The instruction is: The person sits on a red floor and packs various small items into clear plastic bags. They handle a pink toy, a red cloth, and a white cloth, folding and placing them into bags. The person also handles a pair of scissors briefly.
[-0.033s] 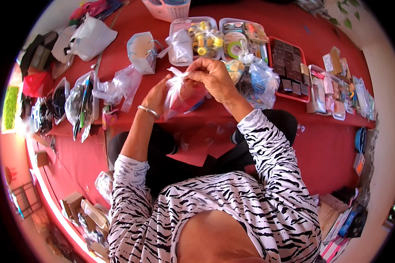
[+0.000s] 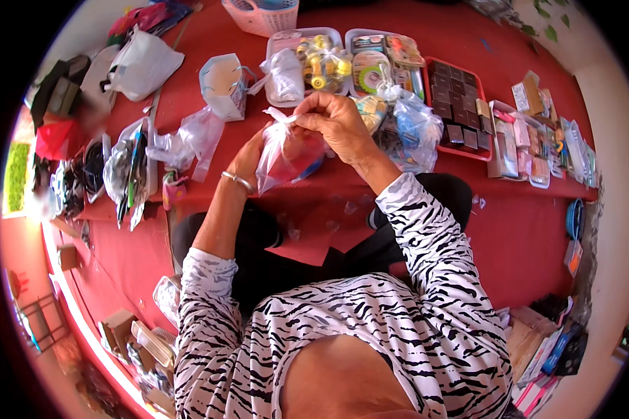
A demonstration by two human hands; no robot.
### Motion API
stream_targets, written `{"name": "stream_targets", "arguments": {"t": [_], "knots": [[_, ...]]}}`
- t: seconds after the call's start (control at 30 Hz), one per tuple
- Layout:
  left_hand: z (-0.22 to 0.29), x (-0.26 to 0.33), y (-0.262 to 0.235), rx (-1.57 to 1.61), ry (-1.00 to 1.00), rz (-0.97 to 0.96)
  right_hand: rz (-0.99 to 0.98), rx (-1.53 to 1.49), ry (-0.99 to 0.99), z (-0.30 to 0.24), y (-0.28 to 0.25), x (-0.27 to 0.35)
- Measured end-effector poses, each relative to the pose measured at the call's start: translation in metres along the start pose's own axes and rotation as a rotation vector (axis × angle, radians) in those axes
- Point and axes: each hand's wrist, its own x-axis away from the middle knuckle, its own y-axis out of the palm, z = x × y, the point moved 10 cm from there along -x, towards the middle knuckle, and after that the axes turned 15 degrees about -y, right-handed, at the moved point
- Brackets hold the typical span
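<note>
A clear plastic bag (image 2: 275,162) is held up in front of me, its neck gathered and twisted into a white, knotted-looking bunch. Something blue shows low in the bag; the rest of what is inside cannot be made out. My right hand (image 2: 337,131) pinches the bag's top end between thumb and forefinger. On the other side, my left hand (image 2: 250,155) is wrapped round the bag's left side, most of its fingers hidden behind the plastic. A silver bangle (image 2: 238,181) circles my left wrist.
Beyond my hands stand a tray of yellow toys (image 2: 342,68), a tray of packaged goods (image 2: 356,43) and a red tray of dark boxes (image 2: 488,150). An open white box (image 2: 223,84) and crumpled plastic bags (image 2: 201,136) lie left. A blue-filled bag (image 2: 418,133) sits right.
</note>
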Motion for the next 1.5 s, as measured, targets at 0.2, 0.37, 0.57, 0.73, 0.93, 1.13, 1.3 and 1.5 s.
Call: {"name": "stream_targets", "arguments": {"t": [0.2,0.37,0.57,0.73,0.93,1.13,1.3,1.5], "knots": [[-0.002,-0.007,0.005,0.016,0.115,0.007,-0.058,0.297,-0.182,-0.015,-0.006,-0.002],[0.022,0.002,0.009,0.008,0.318,0.021,0.342,0.156,0.076,0.02,-0.055,0.009],[0.011,-0.001,0.0,-0.406,0.311,0.381,0.339,-0.246,0.387,0.079,-0.03,0.029],[0.012,0.001,0.002,-0.416,0.323,0.225,0.341,-0.2,0.385,0.074,-0.036,0.026],[0.019,0.013,0.019,0.118,0.227,0.093,0.279,-0.006,0.307,0.081,-0.038,0.026],[-0.012,-0.001,0.008,-0.207,0.142,0.212,0.253,-0.12,0.381,0.086,-0.017,0.034],[-0.02,-0.005,0.002,-0.506,0.038,0.289,0.178,-0.131,0.412,0.094,-0.025,0.037],[0.025,0.018,0.055,-0.003,0.188,-0.134,0.241,-0.184,0.475,0.086,-0.038,0.038]]}}
